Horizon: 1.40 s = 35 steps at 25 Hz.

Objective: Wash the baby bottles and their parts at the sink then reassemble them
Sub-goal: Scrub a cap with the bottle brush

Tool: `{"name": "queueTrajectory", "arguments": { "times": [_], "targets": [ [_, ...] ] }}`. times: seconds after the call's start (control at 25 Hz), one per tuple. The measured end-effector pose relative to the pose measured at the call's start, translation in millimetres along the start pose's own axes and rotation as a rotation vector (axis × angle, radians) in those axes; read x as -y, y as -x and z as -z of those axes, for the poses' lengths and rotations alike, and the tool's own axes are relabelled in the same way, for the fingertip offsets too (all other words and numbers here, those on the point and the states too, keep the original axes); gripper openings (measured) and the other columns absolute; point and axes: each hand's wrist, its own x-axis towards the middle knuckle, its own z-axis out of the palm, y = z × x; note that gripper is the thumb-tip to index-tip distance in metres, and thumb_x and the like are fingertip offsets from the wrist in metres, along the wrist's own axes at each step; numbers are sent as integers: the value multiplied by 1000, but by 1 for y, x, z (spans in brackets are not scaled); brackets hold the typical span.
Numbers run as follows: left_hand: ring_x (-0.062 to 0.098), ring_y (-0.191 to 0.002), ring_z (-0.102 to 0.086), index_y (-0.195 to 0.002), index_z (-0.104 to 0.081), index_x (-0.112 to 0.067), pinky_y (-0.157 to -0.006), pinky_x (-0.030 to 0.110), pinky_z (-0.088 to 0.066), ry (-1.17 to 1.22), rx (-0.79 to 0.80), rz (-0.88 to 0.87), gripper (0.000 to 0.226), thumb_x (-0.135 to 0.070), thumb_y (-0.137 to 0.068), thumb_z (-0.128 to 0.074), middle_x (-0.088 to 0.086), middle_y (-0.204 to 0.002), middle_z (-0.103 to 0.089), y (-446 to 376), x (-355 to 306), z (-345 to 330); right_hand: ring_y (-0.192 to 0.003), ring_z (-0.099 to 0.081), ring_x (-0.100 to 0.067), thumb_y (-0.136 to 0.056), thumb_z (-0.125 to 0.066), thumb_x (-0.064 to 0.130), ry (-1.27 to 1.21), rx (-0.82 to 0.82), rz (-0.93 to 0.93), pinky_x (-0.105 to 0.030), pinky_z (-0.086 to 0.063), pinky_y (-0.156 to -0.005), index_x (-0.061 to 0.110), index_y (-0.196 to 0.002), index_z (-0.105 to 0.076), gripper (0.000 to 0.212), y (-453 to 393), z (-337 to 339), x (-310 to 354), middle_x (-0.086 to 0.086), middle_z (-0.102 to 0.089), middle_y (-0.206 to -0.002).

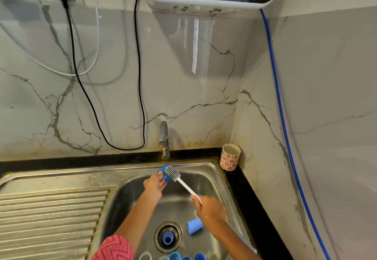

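While left hand point(154, 183) fingers clamp the blue bottle part point(164, 172) over the sink point(212, 170), right hand point(210, 208) fingers grasp the brush point(179, 180) handle, bristles touching the part just beyond left fingertips.

Sink point(61, 178): brushed steel, dull sheen, ribbed drainboard. Tap point(164, 141): shiny metal. Walls point(183, 96): glossy veined marble. Blue cap point(194, 226): matt plastic. Counter point(251, 208): polished black stone.

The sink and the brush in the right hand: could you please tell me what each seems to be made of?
The sink looks like brushed stainless steel: grey metal with a dull sheen, soft reflections and pressed drainboard ribs. The brush, held by the right hand, seems to have a glossy white plastic handle and a grey head, perhaps silicone or nylon bristles; the blur leaves that open.
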Motion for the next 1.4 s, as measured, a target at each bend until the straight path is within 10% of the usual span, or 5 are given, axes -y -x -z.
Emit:
{"name": "queueTrajectory", "arguments": {
  "times": [0.44,0.68,0.88,1.08,1.4],
  "targets": [
    [16,-87,-52,-126,-50,3,-83,24,-40,-80,255,-172,31,0,-96,-42,5,-88,-57,16,37,-5,-33,-21,-6,-98,-34,52,-1063,541,-505,-18,-16,-32,21,-60,-33,49,15,11,28,7,-29,-42],
    [23,-93,-56,-113,-61,3,-80,26,-42,-497,56,-682,26,4,-88,-56,6,-89,-63,15,22,6,-32,-23,-5,-97,-35,55,-957,625,-445,-16,-16,-31,21,-61,-35,49,23,18,21,8,-32,-43],
    [33,-100,-61,-108,-64,7,-92,38,-43,-710,-239,-665,24,-2,-86,-62,21,-100,-67,-8,12,25,-34,-27,-5,-94,-38,57,-890,500,-370,-18,-19,-32,21,-64,-40,47,31,19,25,7,-36,-48],
    [21,-87,-59,-98,-68,1,-78,26,-41,-965,124,-676,15,1,-87,-58,11,-88,-66,3,25,23,-51,-41,-10,-96,-32,56,-419,284,-184,-26,-31,-49,18,-60,-41,53,11,5,23,4,-44,-58],
    [18,-91,-62,-107,-66,5,-87,22,-45,-1065,180,-761,23,4,-85,-61,15,-98,-69,-1,22,47,-55,-42,-12,-95,-32,58,-459,274,-286,-27,-34,-52,19,-63,-41,51,-7,-23,21,3,-45,-62]
  ]
}}
